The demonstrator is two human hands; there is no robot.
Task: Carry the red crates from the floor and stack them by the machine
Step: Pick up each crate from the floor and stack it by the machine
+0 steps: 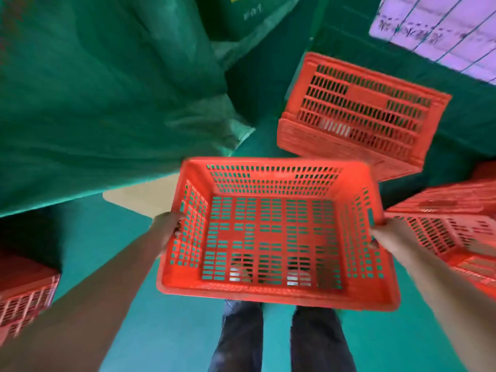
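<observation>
I hold an empty red slotted crate [271, 232] in the air in front of me, open side up. My left hand [167, 226] grips its left rim, and my right hand [386, 236] grips its right rim. Through the crate's slotted bottom my shoes show. Another red crate [359, 108] lies upside down on the green floor ahead to the right. More red crates [456, 226] lie at the right edge, and one red crate [24, 296] sits at the lower left.
A large green tarp-covered bulk [107, 98] fills the upper left, with a beige board [142, 197] poking out beneath it. A white panel [440, 28] lies at the top right. Green floor [166, 331] surrounds my legs.
</observation>
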